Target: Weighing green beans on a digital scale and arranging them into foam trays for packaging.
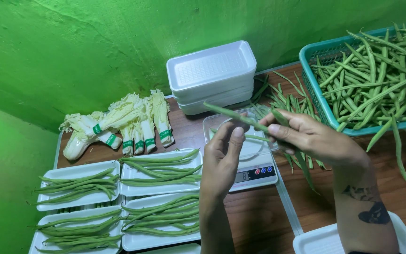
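Both my hands are meeting at frame centre over the scale: left hand and right hand fingers are pinching one long green bean, holding it level for inspection, while filled trays are lining the bench's lower left.

A bright green wall, its paint uneven and faintly cracked, rises behind a dark brown wooden worktop set tight into the corner. A second green surface drops away at the worktop's left edge. A pale metal strip runs across the wood. Even, soft light falls from above, leaving only faint shadows.
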